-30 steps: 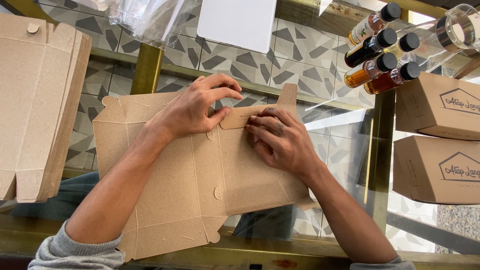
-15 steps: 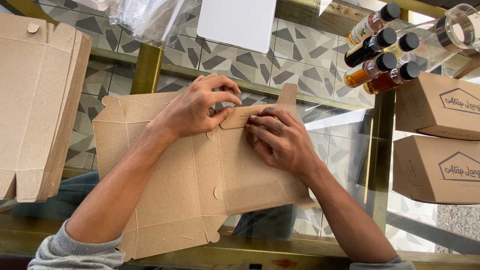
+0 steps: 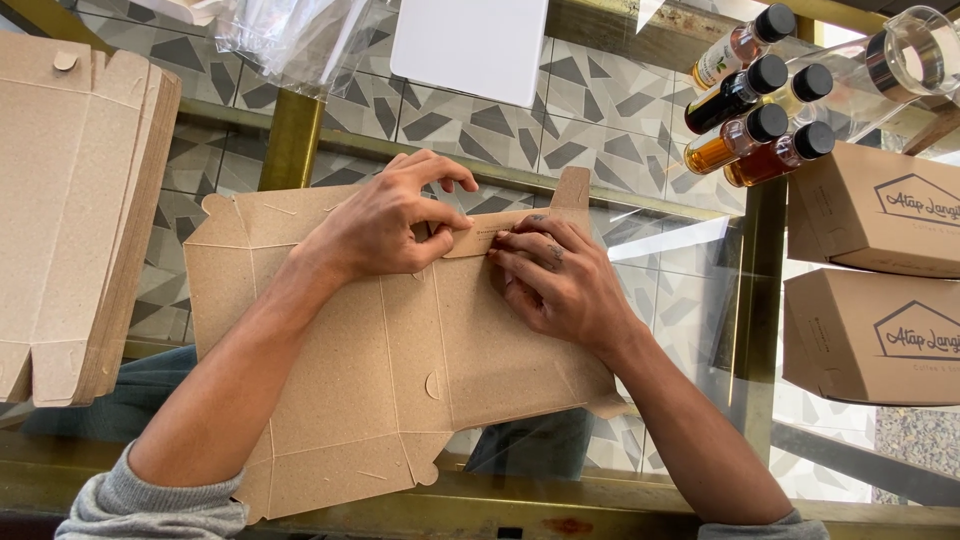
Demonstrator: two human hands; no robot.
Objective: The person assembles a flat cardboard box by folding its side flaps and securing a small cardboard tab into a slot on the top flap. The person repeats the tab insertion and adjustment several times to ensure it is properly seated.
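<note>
A flat brown cardboard box blank (image 3: 400, 380) lies unfolded on the glass tabletop (image 3: 680, 300). My left hand (image 3: 385, 225) presses on its upper middle and pinches a narrow flap (image 3: 480, 238) at the top edge with thumb and fingers. My right hand (image 3: 555, 280) lies just to the right, fingertips pushing down on the same flap where it folds. Both forearms cross over the blank from the bottom of the view.
A stack of flat box blanks (image 3: 75, 210) lies at the left. Two folded cardboard boxes (image 3: 875, 270) sit at the right, several small dark-capped bottles (image 3: 760, 100) and a glass jar (image 3: 915, 55) above them. A white sheet (image 3: 470, 45) and clear plastic bag (image 3: 280, 35) lie at the top.
</note>
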